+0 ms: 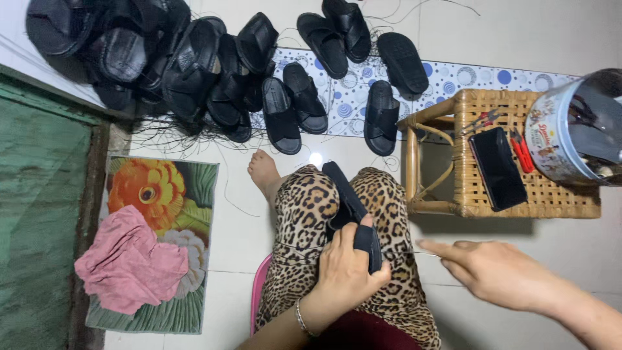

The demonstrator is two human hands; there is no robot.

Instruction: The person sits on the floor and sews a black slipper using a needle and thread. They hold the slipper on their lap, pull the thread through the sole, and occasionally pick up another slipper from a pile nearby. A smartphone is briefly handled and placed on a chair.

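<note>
Even, soft indoor light, fairly bright. Small glare spot on floor tile [315,159]. Faint shadow under stool [499,155]. Wide-angle edge distortion; right hand [499,272] slightly blurred.

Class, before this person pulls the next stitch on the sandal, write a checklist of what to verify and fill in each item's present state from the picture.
1. Black sandal steadied on the lap: ok, left hand grips it.
2. Needle held firmly: ok, right hand pinches a thin needle at the fingertips.
3. Thread free of tangles: cannot tell, too fine to see.
4. Red snips within reach: ok, on the wicker stool.
5. Phone safe from falling: ok, lying flat on the stool.
</note>
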